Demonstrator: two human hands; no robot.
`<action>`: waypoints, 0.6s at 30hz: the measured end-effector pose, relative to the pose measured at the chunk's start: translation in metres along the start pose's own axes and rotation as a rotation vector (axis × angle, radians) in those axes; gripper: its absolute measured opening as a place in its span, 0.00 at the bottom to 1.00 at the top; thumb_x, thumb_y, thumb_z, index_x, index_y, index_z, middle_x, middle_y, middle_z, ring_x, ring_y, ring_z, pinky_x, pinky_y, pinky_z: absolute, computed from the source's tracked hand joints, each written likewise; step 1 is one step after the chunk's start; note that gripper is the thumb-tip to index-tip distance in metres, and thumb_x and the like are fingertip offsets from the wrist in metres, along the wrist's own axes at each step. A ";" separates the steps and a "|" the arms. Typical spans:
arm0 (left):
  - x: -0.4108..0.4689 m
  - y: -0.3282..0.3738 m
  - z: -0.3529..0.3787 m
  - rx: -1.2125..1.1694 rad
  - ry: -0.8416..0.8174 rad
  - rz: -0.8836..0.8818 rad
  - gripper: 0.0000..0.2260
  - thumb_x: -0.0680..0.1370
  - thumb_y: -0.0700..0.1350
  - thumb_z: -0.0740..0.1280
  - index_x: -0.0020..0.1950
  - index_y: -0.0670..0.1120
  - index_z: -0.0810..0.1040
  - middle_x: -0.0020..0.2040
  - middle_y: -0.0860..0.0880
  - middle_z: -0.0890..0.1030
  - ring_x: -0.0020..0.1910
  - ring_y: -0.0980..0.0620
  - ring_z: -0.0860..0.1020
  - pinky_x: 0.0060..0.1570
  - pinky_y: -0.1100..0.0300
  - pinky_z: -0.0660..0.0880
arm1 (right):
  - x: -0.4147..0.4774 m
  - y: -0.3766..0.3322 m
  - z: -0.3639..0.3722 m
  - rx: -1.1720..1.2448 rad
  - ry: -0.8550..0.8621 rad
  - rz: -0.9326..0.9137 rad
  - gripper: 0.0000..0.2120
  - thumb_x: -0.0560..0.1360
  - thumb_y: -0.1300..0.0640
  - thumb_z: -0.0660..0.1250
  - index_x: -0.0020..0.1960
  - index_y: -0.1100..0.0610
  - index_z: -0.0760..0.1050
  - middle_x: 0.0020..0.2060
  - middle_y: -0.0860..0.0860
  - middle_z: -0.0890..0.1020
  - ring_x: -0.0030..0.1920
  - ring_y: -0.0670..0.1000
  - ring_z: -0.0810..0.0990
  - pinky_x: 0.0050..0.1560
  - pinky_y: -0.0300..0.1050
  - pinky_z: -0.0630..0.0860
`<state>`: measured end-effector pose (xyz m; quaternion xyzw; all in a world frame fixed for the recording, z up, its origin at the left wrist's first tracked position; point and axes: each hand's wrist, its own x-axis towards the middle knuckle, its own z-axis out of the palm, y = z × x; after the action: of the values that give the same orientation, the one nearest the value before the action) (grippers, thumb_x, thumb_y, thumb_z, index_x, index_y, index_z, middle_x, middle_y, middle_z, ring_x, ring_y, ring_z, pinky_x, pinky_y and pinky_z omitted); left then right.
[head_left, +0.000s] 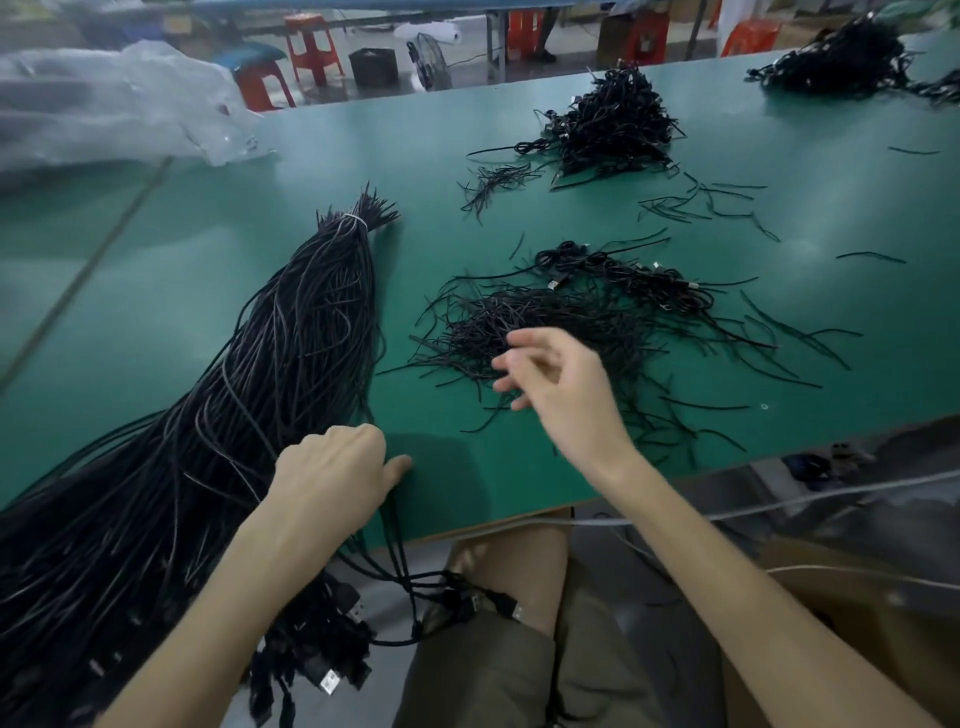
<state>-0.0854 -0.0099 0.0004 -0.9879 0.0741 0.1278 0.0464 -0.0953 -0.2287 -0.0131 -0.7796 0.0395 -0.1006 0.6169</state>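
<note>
On a green table (156, 291), the cable bundle (291, 364) runs from near left to far. The left hand (332, 473) curls its fingers round the bundle's near strands. The right hand (561, 379), fingers loosely spread and empty, hovers nearer the tie heap (545, 317), which lies just beyond its fingertips.

light: soft, even, from overhead | glare: pale sheen on green table (831, 171), far right | shadow: faint patch beside left hand (332, 467) | blur: plastic sheet (104, 104) hazy, right hand (556, 384) fingertips smeared | edges: wide-angle bending
</note>
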 end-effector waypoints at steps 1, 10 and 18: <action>0.002 0.001 0.000 -0.043 -0.012 0.008 0.21 0.84 0.58 0.61 0.40 0.44 0.71 0.38 0.48 0.77 0.34 0.48 0.75 0.30 0.56 0.65 | -0.006 -0.001 0.006 -0.009 -0.050 -0.002 0.10 0.83 0.59 0.66 0.63 0.58 0.76 0.48 0.49 0.85 0.45 0.46 0.86 0.42 0.43 0.82; -0.014 0.023 -0.021 -0.797 0.086 0.531 0.12 0.83 0.46 0.65 0.39 0.49 0.74 0.32 0.50 0.77 0.26 0.55 0.74 0.28 0.61 0.68 | -0.025 -0.014 0.023 0.174 -0.334 0.224 0.21 0.86 0.49 0.59 0.51 0.65 0.82 0.45 0.62 0.85 0.42 0.50 0.82 0.40 0.45 0.78; -0.014 0.019 -0.010 -1.184 -0.340 0.588 0.12 0.87 0.47 0.60 0.49 0.42 0.74 0.38 0.43 0.82 0.26 0.42 0.80 0.33 0.54 0.75 | -0.016 -0.015 0.000 0.644 0.013 0.206 0.10 0.83 0.58 0.66 0.45 0.58 0.82 0.37 0.50 0.83 0.33 0.45 0.74 0.31 0.37 0.70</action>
<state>-0.0991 -0.0280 0.0117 -0.7518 0.2489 0.3078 -0.5274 -0.1119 -0.2228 -0.0006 -0.5360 0.0884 -0.0501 0.8381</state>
